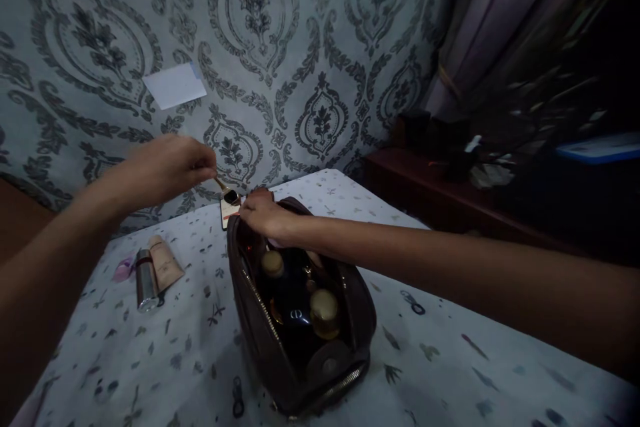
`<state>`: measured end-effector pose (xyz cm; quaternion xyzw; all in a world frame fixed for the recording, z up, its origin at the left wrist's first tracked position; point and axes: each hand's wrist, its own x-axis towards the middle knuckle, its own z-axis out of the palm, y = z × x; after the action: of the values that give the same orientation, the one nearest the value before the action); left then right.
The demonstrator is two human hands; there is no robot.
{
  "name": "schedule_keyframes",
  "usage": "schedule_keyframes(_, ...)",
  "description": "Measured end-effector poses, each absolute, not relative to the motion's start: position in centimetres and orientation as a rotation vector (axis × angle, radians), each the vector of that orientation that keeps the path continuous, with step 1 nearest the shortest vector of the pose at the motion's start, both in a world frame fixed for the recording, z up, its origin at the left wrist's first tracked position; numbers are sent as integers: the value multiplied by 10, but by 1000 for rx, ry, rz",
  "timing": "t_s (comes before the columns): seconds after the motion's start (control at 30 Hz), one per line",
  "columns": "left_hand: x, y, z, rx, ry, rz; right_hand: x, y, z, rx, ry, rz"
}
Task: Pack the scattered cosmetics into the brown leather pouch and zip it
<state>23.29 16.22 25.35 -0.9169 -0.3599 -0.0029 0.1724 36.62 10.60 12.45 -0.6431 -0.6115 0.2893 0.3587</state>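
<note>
My left hand [183,163] is raised beyond the table's left part, its fingers pinched on the end of a thin gold wristwatch [231,197] with a dark face. The watch hangs down in front of a phone [228,210] lying on the table. My right hand [265,213] rests on the far end of an open dark brown zip bag [255,333], fingers bent over its rim; what they grip there is hidden. Inside the bag are a dark bottle [295,293], a gold round cap [324,310] and a smaller beige cap [273,263].
Left of the bag lie a silver cylinder [146,283], a beige tube [165,263] and a small pink item [123,269] on the patterned tablecloth [200,360]. Patterned wallpaper [320,113] rises behind. A dark red ledge [400,180] with objects stands at the right.
</note>
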Motion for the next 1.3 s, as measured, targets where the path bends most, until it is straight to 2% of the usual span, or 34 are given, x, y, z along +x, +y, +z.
schedule_keyframes(0.23, 257, 170, 230, -2583, -964, 3, 358, 75, 131, -1759, -1883, 713)
schedule_keyframes(0.4, 282, 175, 210, -2555, -826, 198, 353, 57, 128, -1665, -2017, 671)
schedule_keyframes(0.57, 299, 174, 186, -2563, -748, 434, 350, 45, 123, -1499, -2235, 458)
schedule_keyframes(0.77, 304, 175, 158, -2622, -675, 564, 350, 45, 118, -1491, -2310, 338)
schedule_keyframes(1.13, 315, 181, 157, -2662, -563, 712, 353, 44, 117, -1452, -2303, 283)
schedule_keyframes(1.3, 310, 182, 171, -2790, -554, 622, 356, 43, 117, -1435, -2299, 286)
